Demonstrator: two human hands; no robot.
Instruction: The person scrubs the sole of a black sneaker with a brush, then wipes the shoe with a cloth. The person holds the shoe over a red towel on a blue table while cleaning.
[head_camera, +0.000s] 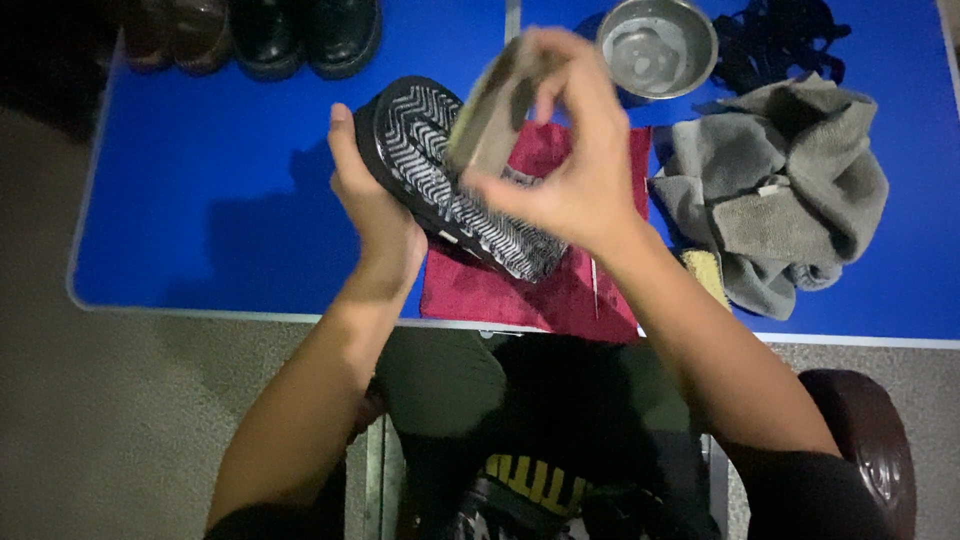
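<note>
Black rubber faces the camera — the shoe (455, 180) is turned sole up, its zigzag tread pale against the dark edge. The left hand (375, 215) grips it from the side, fingers curled behind. The right hand (575, 160) pinches a grey cloth (495, 110) against the sole, fingers closed on it. Below lies a red cloth (560, 290) on the blue table (200, 200) — a metal bowl (657, 45) and a grey towel (790, 190) sit to the right, dark shoes (270, 35) at the far edge.

A black shoe (455, 180) is held sole-up, its zigzag tread whitened, tilted above a red cloth (560, 290); a grey sponge (495, 110) presses its tread.
</note>
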